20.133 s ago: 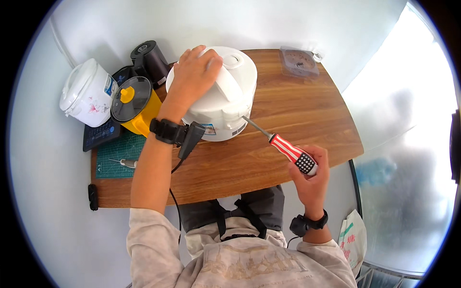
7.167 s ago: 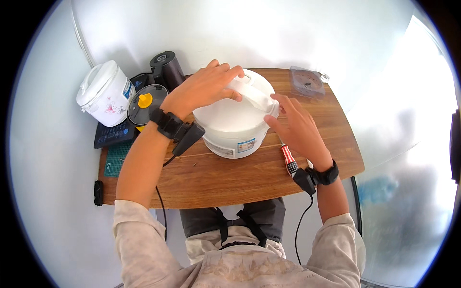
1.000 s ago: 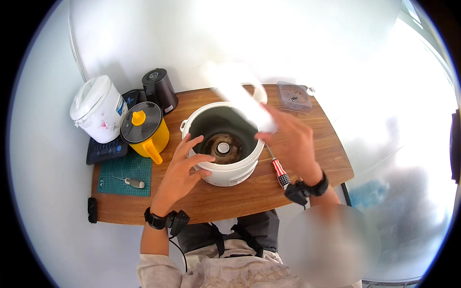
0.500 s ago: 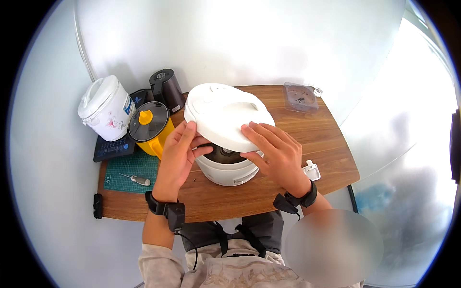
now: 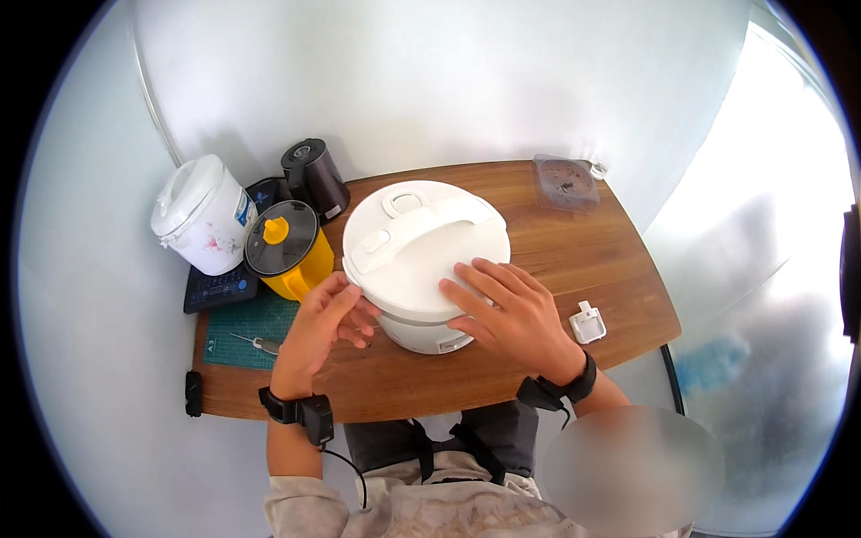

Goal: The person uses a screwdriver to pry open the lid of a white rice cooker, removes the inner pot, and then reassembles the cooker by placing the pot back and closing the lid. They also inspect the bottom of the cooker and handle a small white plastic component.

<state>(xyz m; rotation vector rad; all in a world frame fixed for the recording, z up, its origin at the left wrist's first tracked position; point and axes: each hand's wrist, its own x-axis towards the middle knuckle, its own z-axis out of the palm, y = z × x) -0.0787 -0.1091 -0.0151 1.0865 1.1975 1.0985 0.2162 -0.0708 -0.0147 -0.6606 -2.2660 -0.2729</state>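
Note:
A white rice cooker (image 5: 421,336) stands on the table in front of me. Its round white lid (image 5: 404,278), with a curved carrying handle (image 5: 435,222), rests over the top and hides the inside. My right hand (image 5: 516,314) lies over the lid's near right part, fingers stretched out and apart. At the near left rim is my left hand (image 5: 318,327), its thumb by the lid's edge and its other fingers loosely bent and spread beside the cooker body. Neither hand is closed round anything.
To the left are a white flowered rice cooker (image 5: 206,224), a yellow pot (image 5: 309,269) with a dark lid, a dark kettle (image 5: 318,184), and a screwdriver (image 5: 265,345) on a green cutting mat (image 5: 233,327). Right: a small white plastic part (image 5: 588,325) and a clear tray (image 5: 567,186).
The lid has come down from its tilted position onto the cooker, covering the opening. My left fingers have come out from under its edge; my right hand stays on top.

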